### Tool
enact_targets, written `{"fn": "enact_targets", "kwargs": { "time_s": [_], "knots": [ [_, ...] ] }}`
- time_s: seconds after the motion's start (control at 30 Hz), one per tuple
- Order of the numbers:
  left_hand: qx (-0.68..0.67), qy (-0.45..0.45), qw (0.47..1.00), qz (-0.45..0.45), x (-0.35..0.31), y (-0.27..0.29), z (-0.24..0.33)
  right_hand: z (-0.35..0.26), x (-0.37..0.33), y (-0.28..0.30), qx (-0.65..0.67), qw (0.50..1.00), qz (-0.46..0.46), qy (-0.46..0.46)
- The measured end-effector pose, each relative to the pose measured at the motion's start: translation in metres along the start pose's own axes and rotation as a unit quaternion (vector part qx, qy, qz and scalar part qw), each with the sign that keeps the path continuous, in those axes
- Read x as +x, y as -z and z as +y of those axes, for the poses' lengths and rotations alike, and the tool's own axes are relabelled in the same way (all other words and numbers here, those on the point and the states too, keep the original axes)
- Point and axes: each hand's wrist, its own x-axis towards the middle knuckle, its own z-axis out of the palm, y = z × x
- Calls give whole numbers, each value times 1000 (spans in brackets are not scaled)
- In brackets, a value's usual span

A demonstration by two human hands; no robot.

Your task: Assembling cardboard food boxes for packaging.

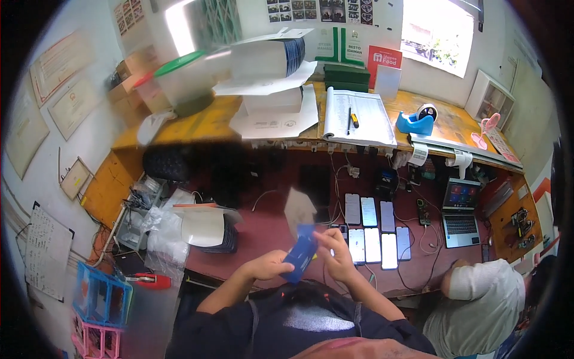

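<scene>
A blue folded card piece (299,260) is held up in front of my chest, tilted, over the near edge of the maroon desk. My left hand (269,265) grips its lower left side, thumb on the front. The fingers of my right hand (336,254) are closed at its upper right edge. Above the blue part sticks up a cream flap (299,209), blurred; whether it is one piece with the blue card I cannot tell. To the left of my hands a stack of flat white cards with dark blue edges (206,230) lies on the desk.
Several phones (372,245) with cables lie to the right, beside an open laptop (460,221). A person in a light shirt (478,299) sits close on my right. The raised wooden shelf holds more card stacks (272,113), an open notebook (362,116) and a blue tape dispenser (414,123).
</scene>
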Motion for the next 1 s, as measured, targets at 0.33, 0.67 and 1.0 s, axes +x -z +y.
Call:
{"fn": "enact_targets", "kwargs": {
  "time_s": [0.33, 0.67, 1.0],
  "knots": [
    [99, -28, 991, -90, -4, 1, 7, 27, 0, 3, 183, 969, 5, -163],
    [159, -59, 949, 267, 0, -16, 10, 22, -6, -13, 247, 959, 114, -82],
    [335, -305, 870, 197, -4, -4, 35, 8, 11, -21, 323, 925, -22, -198]
  ]
}}
